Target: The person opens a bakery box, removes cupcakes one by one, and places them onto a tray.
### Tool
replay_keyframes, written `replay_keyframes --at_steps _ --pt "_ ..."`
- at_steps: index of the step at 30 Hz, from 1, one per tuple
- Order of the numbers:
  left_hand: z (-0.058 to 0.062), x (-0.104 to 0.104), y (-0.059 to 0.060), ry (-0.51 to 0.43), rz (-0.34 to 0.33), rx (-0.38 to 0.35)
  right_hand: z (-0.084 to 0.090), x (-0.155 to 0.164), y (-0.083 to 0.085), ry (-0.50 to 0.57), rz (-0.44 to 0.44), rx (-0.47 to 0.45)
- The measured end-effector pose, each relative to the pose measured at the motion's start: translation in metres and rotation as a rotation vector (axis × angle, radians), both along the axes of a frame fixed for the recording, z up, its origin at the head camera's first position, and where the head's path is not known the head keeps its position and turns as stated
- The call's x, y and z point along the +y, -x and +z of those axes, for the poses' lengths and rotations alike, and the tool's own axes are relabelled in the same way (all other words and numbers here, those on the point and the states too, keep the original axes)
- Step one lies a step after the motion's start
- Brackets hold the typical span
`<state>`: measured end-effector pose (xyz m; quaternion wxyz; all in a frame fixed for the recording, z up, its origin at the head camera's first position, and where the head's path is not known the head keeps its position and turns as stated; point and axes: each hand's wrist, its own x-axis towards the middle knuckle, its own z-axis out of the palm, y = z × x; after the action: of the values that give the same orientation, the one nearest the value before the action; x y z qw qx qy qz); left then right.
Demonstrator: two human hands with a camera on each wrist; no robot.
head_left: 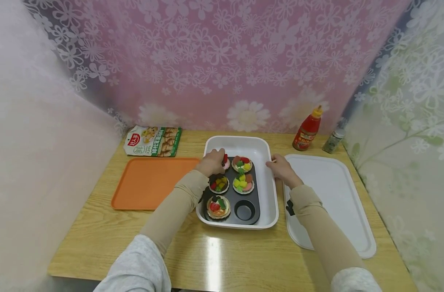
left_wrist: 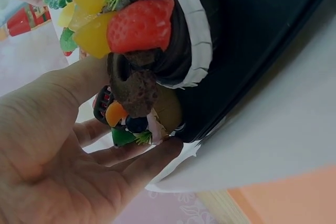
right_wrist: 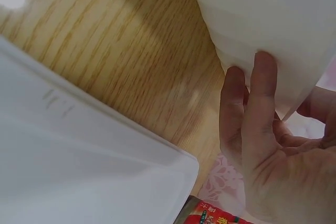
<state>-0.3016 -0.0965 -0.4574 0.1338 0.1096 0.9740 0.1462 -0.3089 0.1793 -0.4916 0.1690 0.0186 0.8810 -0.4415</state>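
Note:
My left hand (head_left: 211, 163) is at the back left cup of a dark muffin pan (head_left: 232, 198), its thumb and fingers around a small fruit-topped tart (head_left: 226, 161). In the left wrist view this tart (left_wrist: 126, 121) shows berries and a green leaf, partly hidden behind a nearer chocolate tart (left_wrist: 139, 24). The pan lies inside a white basin (head_left: 267, 202). On the basin's right side, my right hand (head_left: 284, 170) pinches the rim, thumb inside and fingers against the outer wall (right_wrist: 273, 35). Several other tarts sit in the pan; its front right cup (head_left: 245, 210) holds none.
Left of the basin lies an orange tray (head_left: 145, 182), with a food packet (head_left: 152, 141) behind it. A white tray (head_left: 327, 194) is at the right. Behind that tray stand a red sauce bottle (head_left: 306, 132) and a small spice jar (head_left: 333, 141), near the curtain.

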Motion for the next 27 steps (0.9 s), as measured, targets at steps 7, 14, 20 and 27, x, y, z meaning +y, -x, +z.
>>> replay_keyframes --at_steps 7,14,20,27 --pt "0.002 -0.001 0.000 0.012 -0.017 -0.001 0.002 0.000 -0.001 0.007 0.011 -0.009" --pt "0.006 -0.006 0.003 -0.026 -0.027 -0.012 0.005 -0.001 0.001 -0.002 0.019 -0.021" --pt "0.008 -0.011 0.006 -0.082 -0.031 -0.018 0.004 -0.002 0.002 -0.014 0.026 -0.033" --pt "0.026 -0.007 0.004 -0.147 -0.039 0.040 0.004 -0.002 0.002 -0.017 0.028 -0.034"
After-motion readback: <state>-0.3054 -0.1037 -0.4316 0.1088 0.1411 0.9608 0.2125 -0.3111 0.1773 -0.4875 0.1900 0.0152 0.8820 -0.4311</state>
